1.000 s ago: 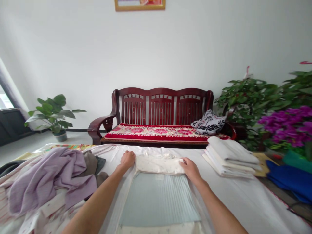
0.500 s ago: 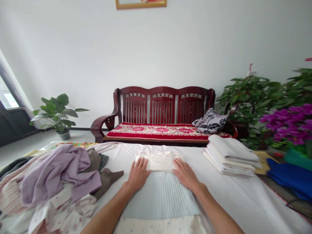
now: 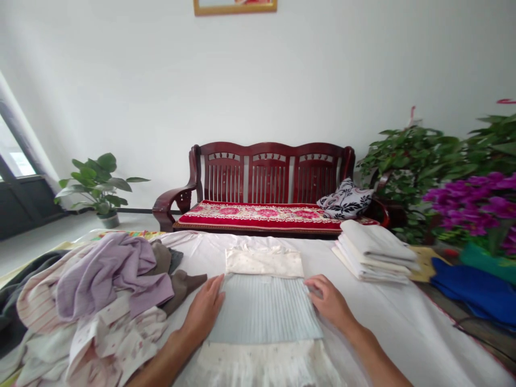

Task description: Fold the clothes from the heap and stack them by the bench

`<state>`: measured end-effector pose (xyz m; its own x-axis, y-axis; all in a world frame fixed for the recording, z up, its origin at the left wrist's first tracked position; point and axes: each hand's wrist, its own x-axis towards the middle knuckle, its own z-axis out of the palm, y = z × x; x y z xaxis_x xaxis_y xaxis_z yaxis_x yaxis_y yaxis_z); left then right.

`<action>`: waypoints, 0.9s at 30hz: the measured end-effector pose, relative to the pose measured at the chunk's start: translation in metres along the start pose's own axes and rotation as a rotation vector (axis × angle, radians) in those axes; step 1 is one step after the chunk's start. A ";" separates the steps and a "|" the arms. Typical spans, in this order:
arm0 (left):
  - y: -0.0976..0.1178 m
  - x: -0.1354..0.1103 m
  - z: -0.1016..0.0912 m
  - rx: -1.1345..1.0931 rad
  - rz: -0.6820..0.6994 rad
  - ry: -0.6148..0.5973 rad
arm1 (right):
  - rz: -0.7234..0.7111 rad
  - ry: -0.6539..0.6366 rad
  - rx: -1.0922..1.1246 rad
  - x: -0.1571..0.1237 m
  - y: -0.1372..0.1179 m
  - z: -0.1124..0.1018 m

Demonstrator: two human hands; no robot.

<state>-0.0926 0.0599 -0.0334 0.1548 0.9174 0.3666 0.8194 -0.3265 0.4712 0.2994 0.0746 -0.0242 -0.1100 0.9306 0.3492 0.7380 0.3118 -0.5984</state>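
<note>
A light blue ribbed garment piece (image 3: 268, 309) lies flat in front of me, with a cream patterned folded garment (image 3: 264, 262) across its far end. More cream patterned fabric (image 3: 266, 360) spreads at its near end. My left hand (image 3: 205, 303) rests along the blue piece's left edge, fingers stretched forward and holding nothing. Beside the upper right edge is my right hand (image 3: 328, 298), its fingers loosely curved and apart. Whether the right fingertips touch the fabric I cannot tell.
A heap of loose clothes with a lilac garment (image 3: 116, 274) on top lies to the left. At the right stands a stack of folded white cloths (image 3: 377, 252). White cloth covers the table (image 3: 371, 317). Beyond it is a dark red wooden bench (image 3: 266, 177); a blue cloth (image 3: 470, 285) lies far right.
Both hands have left the cream folded garment and come nearer to me, out to the sides of the blue piece. The garments lie nearly as before.
</note>
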 end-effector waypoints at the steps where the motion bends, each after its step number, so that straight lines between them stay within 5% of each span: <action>1: 0.001 -0.009 -0.006 -0.018 -0.012 0.000 | 0.003 -0.027 0.033 -0.005 -0.001 -0.004; 11: 0.000 -0.040 -0.056 -0.184 0.088 -0.312 | -0.045 -0.425 0.253 -0.024 -0.038 -0.021; 17: 0.001 -0.041 -0.063 -0.234 0.053 -0.427 | 0.056 -0.559 0.374 -0.028 -0.045 -0.026; 22: 0.004 -0.037 -0.050 -0.294 0.015 -0.317 | 0.055 -0.490 0.469 -0.026 -0.044 -0.021; 27: 0.018 -0.019 -0.037 -0.508 -0.132 -0.090 | 0.328 -0.200 0.702 -0.016 -0.044 -0.006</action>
<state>-0.1013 0.0278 -0.0026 0.1333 0.9667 0.2182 0.4682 -0.2555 0.8459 0.2728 0.0444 0.0011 -0.1262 0.9918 -0.0190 0.1696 0.0027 -0.9855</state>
